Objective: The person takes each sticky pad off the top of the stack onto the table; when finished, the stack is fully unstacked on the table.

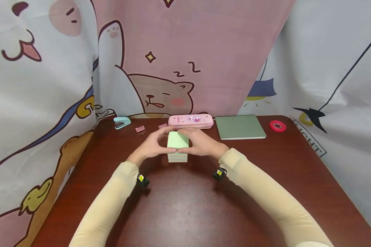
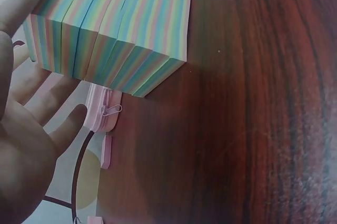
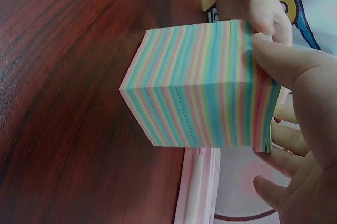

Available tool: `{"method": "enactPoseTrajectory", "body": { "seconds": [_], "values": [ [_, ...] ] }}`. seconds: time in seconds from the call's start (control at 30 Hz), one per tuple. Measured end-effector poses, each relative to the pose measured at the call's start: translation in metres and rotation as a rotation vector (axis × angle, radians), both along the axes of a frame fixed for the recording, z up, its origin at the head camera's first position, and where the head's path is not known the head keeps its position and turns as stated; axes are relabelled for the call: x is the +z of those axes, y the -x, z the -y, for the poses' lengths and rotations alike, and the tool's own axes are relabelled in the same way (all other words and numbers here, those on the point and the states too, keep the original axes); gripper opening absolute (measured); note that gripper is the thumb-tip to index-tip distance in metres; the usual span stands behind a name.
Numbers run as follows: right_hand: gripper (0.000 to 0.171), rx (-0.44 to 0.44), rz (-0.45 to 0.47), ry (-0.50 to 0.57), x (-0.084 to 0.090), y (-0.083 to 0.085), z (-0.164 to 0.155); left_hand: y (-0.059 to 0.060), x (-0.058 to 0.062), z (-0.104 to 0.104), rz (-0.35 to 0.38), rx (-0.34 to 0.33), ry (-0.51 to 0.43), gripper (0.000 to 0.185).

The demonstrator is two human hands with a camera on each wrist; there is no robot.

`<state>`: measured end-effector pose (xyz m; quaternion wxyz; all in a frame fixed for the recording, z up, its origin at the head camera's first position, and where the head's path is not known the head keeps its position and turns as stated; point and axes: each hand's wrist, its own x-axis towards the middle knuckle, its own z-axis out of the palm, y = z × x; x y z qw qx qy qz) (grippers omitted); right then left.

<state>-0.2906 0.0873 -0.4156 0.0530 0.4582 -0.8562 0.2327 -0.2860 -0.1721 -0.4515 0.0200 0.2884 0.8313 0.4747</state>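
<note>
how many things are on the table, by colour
pink: 3 (zip pencil case, two small binder clips)
green: 2 (flat notebook, mint stapler)
red: 1 (tape roll)
rainbow-striped: 1 (paper note block, between both hands)
total: 7

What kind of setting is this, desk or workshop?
Likely a home or staged study desk: a dark wooden table with stationery, namely a pink pencil case, a green notebook and a small stapler, backed by cartoon-print cloth. Both hands hold a block of striped note paper.
</note>
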Motion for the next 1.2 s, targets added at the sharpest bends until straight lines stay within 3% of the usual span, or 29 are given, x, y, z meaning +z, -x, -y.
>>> {"method": "enactPoseTrajectory", "body": {
  "seconds": [0.2, 0.47, 0.67, 0.93, 1.2],
  "values": [
    [0.067, -0.009, -0.009, 0.037, -0.001, 0.0, -0.016, -0.003, -0.001, 0.001, 0.024, 0.016, 0.006, 0.084],
    [0.074, -0.084, 0.021, 0.094, -0.006, -0.004, -0.063, -0.004, 0.003, -0.005, 0.0, 0.031, 0.073, 0.073],
    [0.071, -0.138, 0.072, 0.09, -0.024, -0.003, -0.088, -0.003, 0.0, -0.006, -0.009, 0.049, 0.067, 0.071],
    [0.07, -0.125, 0.198, -0.052, -0.054, -0.004, -0.08, -0.004, -0.008, -0.006, 0.003, 0.061, 0.016, 0.069],
    [0.071, -0.089, 0.189, -0.09, -0.067, -0.002, -0.066, -0.004, -0.013, -0.006, 0.022, 0.048, -0.013, 0.069]
  ]
}}
